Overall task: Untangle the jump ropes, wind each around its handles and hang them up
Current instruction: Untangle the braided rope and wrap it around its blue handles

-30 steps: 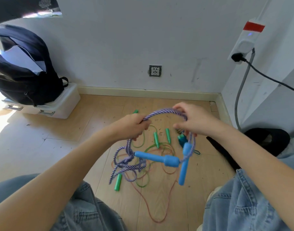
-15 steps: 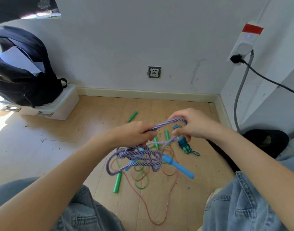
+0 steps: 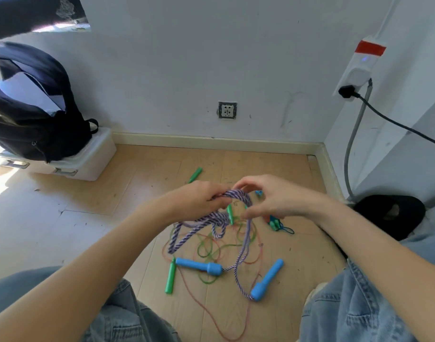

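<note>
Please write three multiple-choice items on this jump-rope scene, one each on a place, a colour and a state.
1. Where does the black backpack sit?
A. on a white storage box by the wall
B. on the person's lap
C. hung from the wall socket

2. What colour are the two handles of the purple braided rope?
A. red
B. blue
C. black

3. What is the state of the purple braided rope?
A. wound neatly round its handles
B. hung on the wall
C. held up as a loop in both hands, its handles down on the floor

Answers:
1 A, the backpack rests on top of the box at left.
2 B, one blue handle and the other blue handle end that rope.
3 C, the left hand and right hand grip the loop above the wooden floor.
</note>
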`<state>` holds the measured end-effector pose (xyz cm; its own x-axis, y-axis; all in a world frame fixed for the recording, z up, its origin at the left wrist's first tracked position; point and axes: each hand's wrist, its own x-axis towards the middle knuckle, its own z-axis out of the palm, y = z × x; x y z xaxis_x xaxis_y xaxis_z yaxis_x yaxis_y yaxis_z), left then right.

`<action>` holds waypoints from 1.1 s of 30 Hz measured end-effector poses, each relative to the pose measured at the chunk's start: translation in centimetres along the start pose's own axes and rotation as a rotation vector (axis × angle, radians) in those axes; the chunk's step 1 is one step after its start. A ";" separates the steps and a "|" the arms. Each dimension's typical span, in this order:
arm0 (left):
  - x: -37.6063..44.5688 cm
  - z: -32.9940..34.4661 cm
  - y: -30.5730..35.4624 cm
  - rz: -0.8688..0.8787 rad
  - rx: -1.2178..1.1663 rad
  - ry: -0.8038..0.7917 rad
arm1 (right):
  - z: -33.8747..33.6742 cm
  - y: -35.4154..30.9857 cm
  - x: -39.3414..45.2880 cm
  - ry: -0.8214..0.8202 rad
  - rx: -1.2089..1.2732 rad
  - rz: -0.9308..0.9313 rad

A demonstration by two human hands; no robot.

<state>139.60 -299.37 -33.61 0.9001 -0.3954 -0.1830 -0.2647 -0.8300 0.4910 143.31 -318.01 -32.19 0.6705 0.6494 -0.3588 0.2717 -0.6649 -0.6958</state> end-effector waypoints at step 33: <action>0.0 -3.6 0.2 -0.317 -1.578 0.501 | -0.8 1.0 1.1 0.476 0.354 0.064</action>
<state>140.85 -298.09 -30.45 0.9417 0.1109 -0.3176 0.2365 0.4530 0.8596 144.84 -318.26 -32.80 0.9359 0.3208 -0.1456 0.0285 -0.4809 -0.8763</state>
